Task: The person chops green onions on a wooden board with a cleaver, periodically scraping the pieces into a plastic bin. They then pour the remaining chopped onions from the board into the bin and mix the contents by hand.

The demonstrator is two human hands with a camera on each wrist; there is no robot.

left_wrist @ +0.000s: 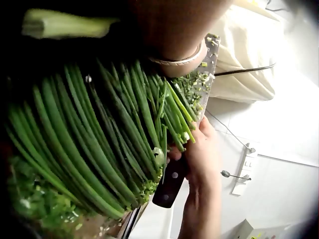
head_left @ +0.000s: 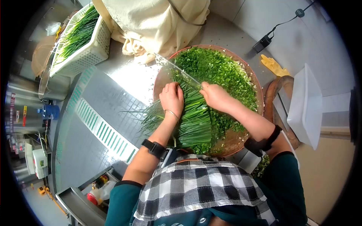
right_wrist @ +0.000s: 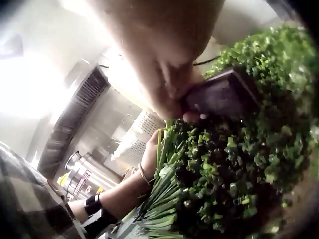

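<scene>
A thick bunch of long green onions [head_left: 194, 126] lies across a round chopping board [head_left: 235, 141]. My left hand [head_left: 171, 98] holds the bunch down near its far end, fingers bent over the stalks. A large knife [head_left: 181, 71] is in my right hand [head_left: 217, 97], which grips its dark handle [left_wrist: 170, 184]. The broad blade slants away to the far left, over the end of the bunch and just beyond the left fingers. Bits of green cling to the blade. Chopped green onion [head_left: 233, 83] covers the far and right parts of the board.
A white basket [head_left: 96, 49] of whole green onions stands at the far left. Cream cloth [head_left: 158, 22] bulges behind the board. To the right are a yellow glove [head_left: 274, 65], a black adapter [head_left: 262, 44] and a white plastic tub [head_left: 305, 105]. A slotted metal counter [head_left: 107, 130] lies left.
</scene>
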